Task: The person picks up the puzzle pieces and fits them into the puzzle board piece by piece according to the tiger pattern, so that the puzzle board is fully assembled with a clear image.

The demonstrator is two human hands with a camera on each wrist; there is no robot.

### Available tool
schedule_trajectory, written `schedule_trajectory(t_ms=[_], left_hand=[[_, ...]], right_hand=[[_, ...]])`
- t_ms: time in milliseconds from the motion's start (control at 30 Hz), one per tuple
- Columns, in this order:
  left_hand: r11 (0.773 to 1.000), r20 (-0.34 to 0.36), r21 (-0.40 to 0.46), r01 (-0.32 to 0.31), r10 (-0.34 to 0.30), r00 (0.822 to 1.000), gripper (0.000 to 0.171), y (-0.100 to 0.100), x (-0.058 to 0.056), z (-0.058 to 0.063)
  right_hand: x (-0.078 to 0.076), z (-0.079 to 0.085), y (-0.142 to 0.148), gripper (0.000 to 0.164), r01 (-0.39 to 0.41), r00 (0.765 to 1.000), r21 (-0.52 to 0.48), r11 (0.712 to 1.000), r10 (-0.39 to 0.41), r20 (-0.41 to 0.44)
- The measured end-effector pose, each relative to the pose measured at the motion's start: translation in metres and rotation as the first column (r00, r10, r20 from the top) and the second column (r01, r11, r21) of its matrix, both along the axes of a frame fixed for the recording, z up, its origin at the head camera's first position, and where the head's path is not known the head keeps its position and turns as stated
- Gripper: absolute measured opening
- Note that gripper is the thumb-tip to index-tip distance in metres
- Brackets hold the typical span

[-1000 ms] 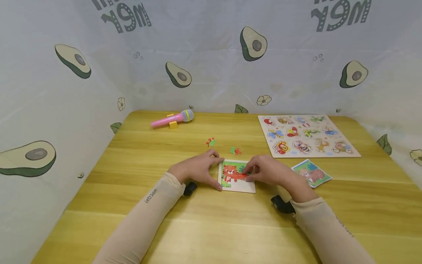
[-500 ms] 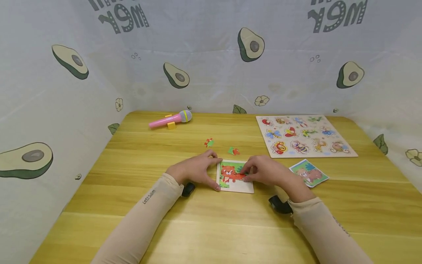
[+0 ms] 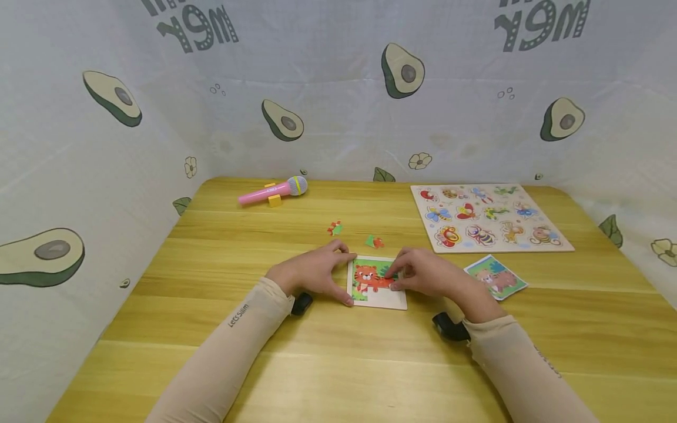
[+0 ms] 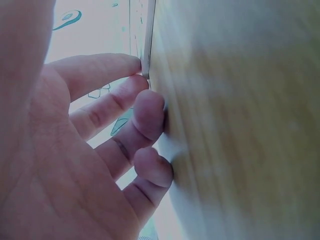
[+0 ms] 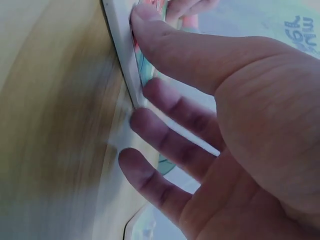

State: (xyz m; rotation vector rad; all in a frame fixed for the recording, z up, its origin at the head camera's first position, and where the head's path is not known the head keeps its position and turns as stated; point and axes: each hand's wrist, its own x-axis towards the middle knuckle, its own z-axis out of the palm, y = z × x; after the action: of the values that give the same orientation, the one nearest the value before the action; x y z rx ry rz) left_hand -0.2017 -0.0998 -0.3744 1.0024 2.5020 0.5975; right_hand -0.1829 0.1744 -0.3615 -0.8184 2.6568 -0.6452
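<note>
A small square jigsaw board [image 3: 390,298] with a red tiger picture [image 3: 367,275] lies flat on the table. Its lower right part shows bare wood. My left hand [image 3: 314,271] holds the board's left side, thumb at the near corner and index finger at the far one. My right hand [image 3: 431,273] pinches a jigsaw piece at the tiger's rear with thumb and index finger; the fingers hide most of it. In the right wrist view the thumb [image 5: 172,47] reaches over the board's rim, the other fingers loosely bent. Two loose jigsaw pieces, one red-green [image 3: 335,228], another [image 3: 375,241], lie beyond the board.
A picture card of a bear [image 3: 496,277] lies right of my right hand. Behind it is a wooden insect peg puzzle [image 3: 499,225]. A pink toy microphone [image 3: 270,192] rests on a yellow stand at the back left. A printed curtain [image 3: 338,117] surrounds the table.
The whole scene shifted slightly left between the first and second frames, as the head view turned. Both hands keep their places on the board; nothing else visibly moves.
</note>
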Motion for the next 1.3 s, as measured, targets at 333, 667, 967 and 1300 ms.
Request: schedule_trajectory(t_ms=[333, 667, 967, 1300], left_hand=[[1.000, 0.000, -0.001, -0.003, 0.003, 1.000, 0.105, -0.001, 0.001, 0.002], [1.000, 0.011, 0.020, -0.019, 0.019, 1.000, 0.097, -0.003, 0.002, -0.003], [0.986, 0.086, 0.116, -0.118, 0.108, 0.990, 0.072, -0.009, -0.011, -0.001], [0.968, -0.015, 0.108, -0.227, 0.230, 0.973, 0.058, -0.009, -0.040, 0.008]], right_hand=[[-0.001, 0.000, 0.004, 0.014, -0.035, 0.999, -0.003, 0.999, 0.034, -0.030], [0.000, -0.003, 0.000, 0.010, 0.012, 1.000, -0.011, 1.000, -0.012, -0.020], [0.001, -0.004, 0.001, 0.018, 0.059, 0.998, -0.037, 0.998, -0.059, -0.007], [0.001, -0.003, 0.002, 0.018, 0.070, 0.997, -0.028, 0.997, -0.071, -0.023]])
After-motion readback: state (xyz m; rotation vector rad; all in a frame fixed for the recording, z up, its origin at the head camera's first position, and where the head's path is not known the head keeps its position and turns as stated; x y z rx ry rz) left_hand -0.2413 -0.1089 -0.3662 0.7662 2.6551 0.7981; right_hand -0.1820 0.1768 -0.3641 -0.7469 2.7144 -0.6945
